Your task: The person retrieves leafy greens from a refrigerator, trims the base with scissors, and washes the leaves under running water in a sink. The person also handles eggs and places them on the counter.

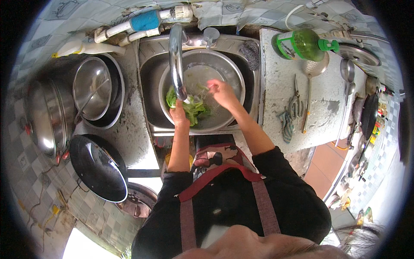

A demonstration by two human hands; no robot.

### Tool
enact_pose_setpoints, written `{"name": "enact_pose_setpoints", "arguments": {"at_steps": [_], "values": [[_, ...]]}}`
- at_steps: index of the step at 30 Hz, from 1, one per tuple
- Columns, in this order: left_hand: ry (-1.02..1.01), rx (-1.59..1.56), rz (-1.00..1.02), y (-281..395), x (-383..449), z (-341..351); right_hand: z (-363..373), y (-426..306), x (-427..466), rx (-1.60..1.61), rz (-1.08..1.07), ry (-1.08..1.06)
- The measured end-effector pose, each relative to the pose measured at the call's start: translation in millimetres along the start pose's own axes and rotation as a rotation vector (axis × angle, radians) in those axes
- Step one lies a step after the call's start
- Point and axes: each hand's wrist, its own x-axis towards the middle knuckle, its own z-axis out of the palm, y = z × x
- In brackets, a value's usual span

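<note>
A wide stainless steel basin with water in it sits in the metal sink. My left hand grips a bunch of leafy greens at the basin's near left side, just below the spout of the chrome faucet. My right hand is over the middle of the basin, to the right of the greens, with its fingers curled; a small bit of green lies beside its fingertips. Whether those fingers hold anything is not clear. Small leaf pieces are in the water.
A steel wool scrubber lies at the sink's right rim. On the right counter are a green bottle, scissors, a skimmer and a cloth. To the left stand metal bowls, a lidded pot and a wok.
</note>
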Motion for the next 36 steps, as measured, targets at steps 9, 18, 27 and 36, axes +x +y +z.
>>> {"name": "enact_pose_setpoints", "arguments": {"at_steps": [9,18,27,36], "values": [[0.004,-0.022,0.152,36.9,-27.0,0.8,32.1,73.3,37.1,-0.372,-0.039,0.017],[0.005,-0.089,0.144,93.1,-61.6,1.9,97.3,28.8,62.1,-0.34,-0.322,0.21],[-0.027,-0.122,0.197,99.0,-63.3,-13.9,105.1,46.6,-27.2,-0.806,-0.23,-0.178],[-0.099,-0.111,0.117,79.9,-68.6,2.4,34.4,21.3,-16.0,0.231,0.084,-0.263]]}}
